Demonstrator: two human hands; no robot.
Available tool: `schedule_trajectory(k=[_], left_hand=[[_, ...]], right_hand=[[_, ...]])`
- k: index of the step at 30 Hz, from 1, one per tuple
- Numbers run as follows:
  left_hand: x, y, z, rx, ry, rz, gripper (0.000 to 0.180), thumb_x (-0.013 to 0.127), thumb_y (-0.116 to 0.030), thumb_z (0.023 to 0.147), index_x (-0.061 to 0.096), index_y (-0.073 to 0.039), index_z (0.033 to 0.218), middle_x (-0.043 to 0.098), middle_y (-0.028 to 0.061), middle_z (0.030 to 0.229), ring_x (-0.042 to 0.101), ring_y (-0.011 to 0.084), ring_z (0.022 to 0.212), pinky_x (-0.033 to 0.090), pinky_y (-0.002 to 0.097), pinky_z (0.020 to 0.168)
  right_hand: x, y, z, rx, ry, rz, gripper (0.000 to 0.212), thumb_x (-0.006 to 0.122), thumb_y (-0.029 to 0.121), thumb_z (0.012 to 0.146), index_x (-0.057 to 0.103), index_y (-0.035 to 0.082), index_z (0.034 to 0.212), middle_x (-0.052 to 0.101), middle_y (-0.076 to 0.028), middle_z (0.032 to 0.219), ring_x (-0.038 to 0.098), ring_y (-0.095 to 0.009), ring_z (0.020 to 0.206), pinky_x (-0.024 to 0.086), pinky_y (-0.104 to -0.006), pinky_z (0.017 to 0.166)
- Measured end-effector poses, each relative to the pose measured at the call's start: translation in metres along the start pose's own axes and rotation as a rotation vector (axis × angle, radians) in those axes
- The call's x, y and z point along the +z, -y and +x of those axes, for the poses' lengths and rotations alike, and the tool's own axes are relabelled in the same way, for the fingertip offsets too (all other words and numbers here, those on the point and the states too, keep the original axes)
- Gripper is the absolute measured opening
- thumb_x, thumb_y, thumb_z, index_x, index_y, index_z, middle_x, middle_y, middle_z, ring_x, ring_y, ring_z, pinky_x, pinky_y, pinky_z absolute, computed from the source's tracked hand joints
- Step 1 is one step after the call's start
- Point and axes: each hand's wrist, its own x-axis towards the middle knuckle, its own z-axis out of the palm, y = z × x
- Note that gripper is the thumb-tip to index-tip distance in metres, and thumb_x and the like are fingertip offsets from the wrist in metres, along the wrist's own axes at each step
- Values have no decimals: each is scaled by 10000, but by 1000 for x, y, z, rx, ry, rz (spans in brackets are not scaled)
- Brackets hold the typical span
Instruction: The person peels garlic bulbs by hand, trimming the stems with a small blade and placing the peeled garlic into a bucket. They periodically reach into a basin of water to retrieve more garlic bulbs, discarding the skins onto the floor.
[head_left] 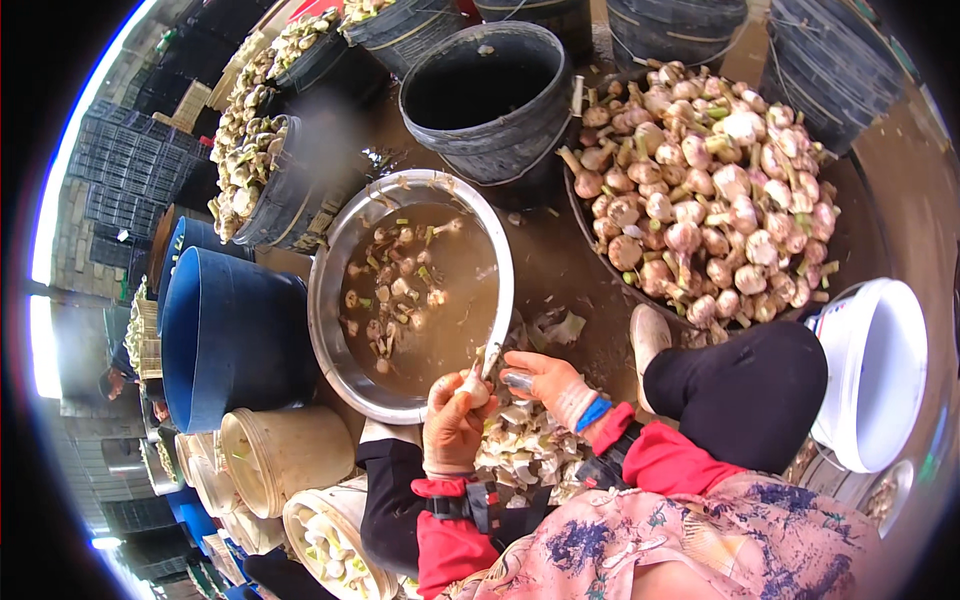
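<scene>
My left hand (452, 430), in an orange glove, is closed around a garlic bulb (473, 390) with its stem end up. Close by on the right is my right hand (550, 385), also gloved, its fingers bent round a small knife; the thin pale blade (491, 360) is up against the bulb's stem and the grip is mostly hidden. Both hands are above a heap of garlic skins and trimmings (530, 445) between my knees. Just beyond them, a metal basin (503, 285) holds brown water with several garlic bulbs (400, 290) in it.
A large pile of garlic (700, 200) fills a wide dark tub at the right. Black buckets (480, 130) line the far side. To the left stand a blue tub (235, 340) and cream buckets (290, 460). A white bucket (870, 375) leans by my right knee. The floor is wet.
</scene>
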Motion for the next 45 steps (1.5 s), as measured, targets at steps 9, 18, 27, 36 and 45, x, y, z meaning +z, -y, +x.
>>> schedule_trajectory(k=[9,18,27,36,45], left_hand=[[14,69,-50,403,-185,851,569,619,134,711,459,-19,1235,526,74,1145,515,171,1037,438,296,904],[-18,54,-52,-13,-312,-475,294,543,-168,887,509,-127,1176,594,110,996,597,275,858,547,411,772],[4,61,-56,219,-273,504,456,614,29,790,462,-6,1219,570,66,1035,572,157,903,494,247,776],[6,52,-57,350,-230,666,626,616,72,768,356,-6,1331,531,85,1134,543,143,954,462,255,824],[-1,38,-37,-102,-382,-195,407,446,-434,900,546,-102,1114,630,114,890,522,133,563,386,204,423]], right_hand=[[-2,-36,0,-272,45,-607,299,575,40,809,587,35,1108,657,-89,960,594,-152,848,467,-272,773],[22,-7,-41,-481,149,-515,326,569,-15,783,580,32,1106,635,-97,1018,588,-156,924,460,-280,834],[21,-8,-31,29,191,-64,471,661,79,794,509,8,1234,593,-38,1102,558,-112,965,451,-236,846],[23,-4,-27,23,195,-124,362,645,42,787,586,23,1144,631,-41,1009,585,-121,886,487,-258,766],[25,-11,-26,29,169,18,243,593,-14,788,655,43,1016,658,-40,870,606,-123,738,511,-260,640]])
